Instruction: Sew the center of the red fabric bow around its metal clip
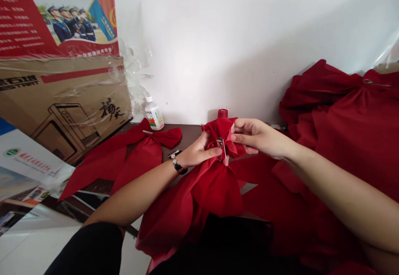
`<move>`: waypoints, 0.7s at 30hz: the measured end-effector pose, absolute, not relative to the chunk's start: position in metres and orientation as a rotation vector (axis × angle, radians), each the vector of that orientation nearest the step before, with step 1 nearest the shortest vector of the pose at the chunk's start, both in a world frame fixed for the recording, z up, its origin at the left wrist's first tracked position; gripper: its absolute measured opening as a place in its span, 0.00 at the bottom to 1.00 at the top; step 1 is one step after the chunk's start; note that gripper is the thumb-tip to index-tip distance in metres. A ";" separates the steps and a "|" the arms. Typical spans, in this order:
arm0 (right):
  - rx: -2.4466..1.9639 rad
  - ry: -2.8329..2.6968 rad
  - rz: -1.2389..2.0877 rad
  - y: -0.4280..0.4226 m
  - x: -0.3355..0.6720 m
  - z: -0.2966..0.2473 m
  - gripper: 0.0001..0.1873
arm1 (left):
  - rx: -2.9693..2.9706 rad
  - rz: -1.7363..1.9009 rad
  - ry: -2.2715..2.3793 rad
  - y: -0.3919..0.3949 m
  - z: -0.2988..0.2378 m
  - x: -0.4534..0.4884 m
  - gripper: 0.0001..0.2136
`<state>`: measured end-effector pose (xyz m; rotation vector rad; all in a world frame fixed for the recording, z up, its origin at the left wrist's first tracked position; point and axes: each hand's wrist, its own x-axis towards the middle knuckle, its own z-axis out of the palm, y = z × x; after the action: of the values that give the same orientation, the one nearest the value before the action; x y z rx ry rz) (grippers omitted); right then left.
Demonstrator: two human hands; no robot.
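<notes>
A red fabric bow (pixel 218 187) is held up in front of me, its long tails hanging over the table edge. My left hand (pixel 204 150) is closed around its gathered middle, the thumb lying by a metal safety pin (pixel 222 148) at the knot. The pin looks unfastened, with its needle arm standing away from the back. My right hand (pixel 255 136) pinches the upper right fold of the same bow, thumb against the cloth and fingertips partly hidden behind it. Whether it also holds a needle or thread is too small to make out.
A red thread spool (pixel 222 113) with pins stuck in it stands by the wall. Another red bow (pixel 146 150) lies left, beside a white bottle (pixel 153 114). Large cardboard box (pixel 65 104) at left; a pile of red bows (pixel 343 117) at right.
</notes>
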<state>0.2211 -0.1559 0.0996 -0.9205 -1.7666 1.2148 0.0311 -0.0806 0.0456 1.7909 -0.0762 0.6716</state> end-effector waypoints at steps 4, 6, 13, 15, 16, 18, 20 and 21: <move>-0.916 -1.739 1.407 -0.153 0.227 0.099 0.13 | 1.840 0.623 -0.094 -0.082 0.045 0.031 0.24; -0.870 -1.729 1.469 -0.153 0.228 0.099 0.12 | 1.860 0.656 -0.090 -0.081 0.043 0.030 0.24; -0.971 -1.808 1.468 -0.159 0.233 0.108 0.10 | 1.838 0.714 0.026 -0.079 0.038 0.029 0.26; -1.032 -1.909 1.391 -0.160 0.235 0.112 0.11 | 1.844 0.787 0.062 -0.078 0.037 0.029 0.25; -1.049 -1.945 1.352 -0.161 0.235 0.114 0.11 | 1.845 0.816 0.069 -0.078 0.038 0.029 0.25; -1.037 -1.968 1.311 -0.162 0.235 0.115 0.11 | 1.842 0.845 0.078 -0.079 0.039 0.029 0.24; -0.984 -1.950 1.319 -0.162 0.233 0.115 0.12 | 1.830 0.842 0.084 -0.080 0.041 0.030 0.24; -0.956 -1.938 1.329 -0.162 0.232 0.114 0.12 | 1.826 0.810 0.071 -0.080 0.042 0.030 0.24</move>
<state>0.2324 -0.1616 0.1141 -0.9556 -1.9377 1.3291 0.0300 -0.0803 0.0417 1.8264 0.0708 0.8097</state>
